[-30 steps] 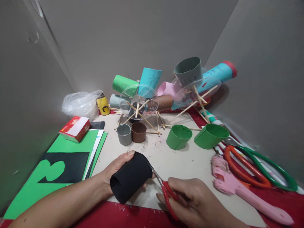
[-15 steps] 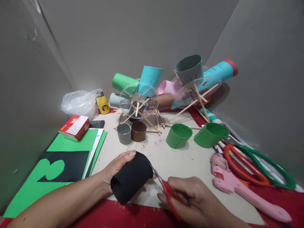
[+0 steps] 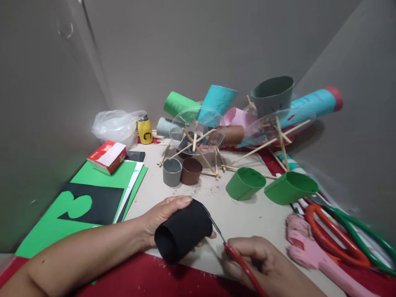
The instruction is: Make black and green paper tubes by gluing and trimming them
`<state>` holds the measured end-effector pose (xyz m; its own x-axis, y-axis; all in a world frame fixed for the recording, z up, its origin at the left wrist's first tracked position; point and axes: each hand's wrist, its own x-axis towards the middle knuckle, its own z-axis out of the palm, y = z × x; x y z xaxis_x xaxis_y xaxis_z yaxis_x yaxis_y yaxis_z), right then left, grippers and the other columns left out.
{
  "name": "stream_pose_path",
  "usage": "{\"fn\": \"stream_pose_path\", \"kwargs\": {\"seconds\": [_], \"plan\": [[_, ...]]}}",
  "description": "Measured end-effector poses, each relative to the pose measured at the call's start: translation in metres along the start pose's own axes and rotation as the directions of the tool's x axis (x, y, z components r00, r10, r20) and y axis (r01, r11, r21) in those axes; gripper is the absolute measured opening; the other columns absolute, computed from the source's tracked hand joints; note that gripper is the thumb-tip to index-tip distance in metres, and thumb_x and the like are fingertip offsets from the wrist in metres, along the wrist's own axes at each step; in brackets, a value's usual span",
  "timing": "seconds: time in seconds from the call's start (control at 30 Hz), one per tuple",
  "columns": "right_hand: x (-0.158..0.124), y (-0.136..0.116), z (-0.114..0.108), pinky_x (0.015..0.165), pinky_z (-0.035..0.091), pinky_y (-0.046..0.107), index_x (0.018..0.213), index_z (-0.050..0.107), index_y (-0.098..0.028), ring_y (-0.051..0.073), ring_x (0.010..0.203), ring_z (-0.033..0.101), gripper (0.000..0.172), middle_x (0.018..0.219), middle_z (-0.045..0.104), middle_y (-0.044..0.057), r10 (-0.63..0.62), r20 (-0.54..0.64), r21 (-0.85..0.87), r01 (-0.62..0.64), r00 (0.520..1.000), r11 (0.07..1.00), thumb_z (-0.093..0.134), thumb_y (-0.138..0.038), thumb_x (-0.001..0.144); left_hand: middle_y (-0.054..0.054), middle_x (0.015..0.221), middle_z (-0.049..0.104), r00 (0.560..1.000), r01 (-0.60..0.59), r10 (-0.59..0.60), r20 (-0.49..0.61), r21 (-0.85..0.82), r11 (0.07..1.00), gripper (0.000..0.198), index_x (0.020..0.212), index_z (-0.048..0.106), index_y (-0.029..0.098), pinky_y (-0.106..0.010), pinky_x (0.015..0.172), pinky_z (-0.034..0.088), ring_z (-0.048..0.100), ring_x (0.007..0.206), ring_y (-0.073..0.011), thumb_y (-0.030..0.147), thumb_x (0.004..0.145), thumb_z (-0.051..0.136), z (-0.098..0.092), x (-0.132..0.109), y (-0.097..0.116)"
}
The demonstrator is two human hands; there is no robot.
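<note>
1. Black tube [image 3: 188, 231]: tilted, above the near edge of the pale board [image 3: 260, 225], clasped in the left hand [image 3: 162, 214].
2. Red-handled scissors [image 3: 243, 265]: gripped in the right hand [image 3: 264, 260], blades at the tube's right-hand rim.
3. Grey cylinder [image 3: 172, 175] and brown cylinder [image 3: 191, 174]: side by side, beyond the tube.
4. Two green cylinders [image 3: 246, 189]: to the right of these, near each other.

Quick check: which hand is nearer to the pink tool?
Right. The right hand, holding the red-handled scissors, is left of the pink tool, not touching it; the left hand is farther left, holding the black tube.
</note>
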<state>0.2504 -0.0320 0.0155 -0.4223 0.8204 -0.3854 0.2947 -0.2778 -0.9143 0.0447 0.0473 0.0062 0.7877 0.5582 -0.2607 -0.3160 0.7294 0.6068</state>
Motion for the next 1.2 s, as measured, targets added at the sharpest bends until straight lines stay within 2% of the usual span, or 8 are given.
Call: {"fn": "stream_pose_path", "kwargs": {"seconds": [0.1,0.17,0.3,0.43,0.6,0.8,1.03,1.2], "plan": [[0.002,0.001,-0.002,0.050,0.016,0.027,0.056,0.030,-0.021,0.010,0.054,0.021,0.056,0.054,0.025,-0.007,-0.017,0.045,0.001,0.017,0.999,1.000,0.066,-0.057,0.079,-0.016,0.076,0.073,0.999,-0.031,0.031,0.015,0.019,0.999,0.042,0.080,0.066,0.010,-0.028,0.057,0.051,0.068,0.063,-0.0222,0.050,0.071,0.075,0.004,0.000,0.000],[0.004,0.003,-0.003,0.051,0.017,0.027,0.057,0.030,-0.021,0.010,0.054,0.021,0.057,0.055,0.026,-0.007,-0.026,0.043,-0.007,0.027,0.999,1.000,0.061,-0.062,0.080,-0.017,0.075,0.074,1.000,-0.012,0.011,0.023,0.023,1.000,0.043,0.079,0.067,0.009,-0.027,0.055,0.050,0.067,0.059,-0.0204,0.051,0.072,0.074,0.005,0.000,0.001],[0.004,0.006,-0.002,0.051,0.017,0.027,0.057,0.029,-0.022,0.011,0.055,0.021,0.058,0.056,0.025,-0.007,-0.033,0.016,-0.035,0.033,0.999,0.999,0.057,-0.066,0.081,-0.017,0.076,0.074,1.000,-0.003,0.003,0.008,0.005,1.000,0.044,0.080,0.068,0.010,-0.029,0.055,0.052,0.068,0.060,-0.0217,0.052,0.068,0.076,0.004,-0.001,-0.001],[0.002,0.005,-0.001,0.051,0.018,0.026,0.058,0.032,-0.021,0.011,0.055,0.022,0.058,0.057,0.026,-0.006,-0.052,0.008,-0.064,0.052,0.999,0.997,0.055,-0.070,0.079,-0.016,0.074,0.074,0.999,-0.029,0.029,0.024,0.005,1.000,0.042,0.080,0.069,0.009,-0.029,0.059,0.052,0.069,0.064,-0.0218,0.050,0.072,0.074,0.004,-0.001,-0.004],[0.002,0.000,-0.001,0.052,0.024,0.025,0.059,0.037,-0.021,0.012,0.057,0.025,0.061,0.060,0.028,-0.004,-0.052,-0.053,-0.176,0.042,0.997,0.984,0.051,-0.078,0.076,-0.014,0.074,0.073,0.999,-0.030,0.031,0.023,-0.017,0.999,0.041,0.080,0.070,0.008,-0.029,0.064,0.051,0.069,0.067,-0.0210,0.048,0.073,0.072,0.000,0.002,-0.008],[0.001,0.005,-0.006,0.052,0.030,0.024,0.057,0.041,-0.020,0.014,0.057,0.030,0.060,0.058,0.030,-0.003,-0.087,-0.087,-0.245,0.063,0.992,0.967,0.050,-0.076,0.078,-0.014,0.075,0.073,0.999,0.006,-0.004,0.051,-0.037,0.999,0.042,0.080,0.071,0.007,-0.027,0.062,0.050,0.067,0.063,-0.0189,0.049,0.074,0.070,-0.003,0.004,-0.010],[0.001,0.005,-0.005,0.048,0.023,0.024,0.058,0.029,-0.022,0.012,0.054,0.022,0.063,0.057,0.024,-0.005,-0.093,-0.065,-0.250,0.074,0.994,0.965,0.046,-0.079,0.080,-0.013,0.076,0.073,0.998,-0.004,0.008,0.061,-0.062,0.998,0.040,0.082,0.070,0.008,-0.029,0.068,0.051,0.070,0.069,-0.0208,0.048,0.073,0.072,-0.005,0.005,-0.011],[0.001,0.002,-0.001,0.047,0.020,0.024,0.058,0.029,-0.022,0.011,0.052,0.021,0.065,0.056,0.023,-0.005,-0.122,-0.094,-0.238,0.097,0.988,0.966,0.043,-0.081,0.079,-0.013,0.075,0.073,0.998,-0.002,0.006,0.060,-0.060,0.998,0.041,0.081,0.071,0.007,-0.027,0.064,0.052,0.070,0.067,-0.0202,0.047,0.074,0.071,-0.003,0.004,-0.010]]}}
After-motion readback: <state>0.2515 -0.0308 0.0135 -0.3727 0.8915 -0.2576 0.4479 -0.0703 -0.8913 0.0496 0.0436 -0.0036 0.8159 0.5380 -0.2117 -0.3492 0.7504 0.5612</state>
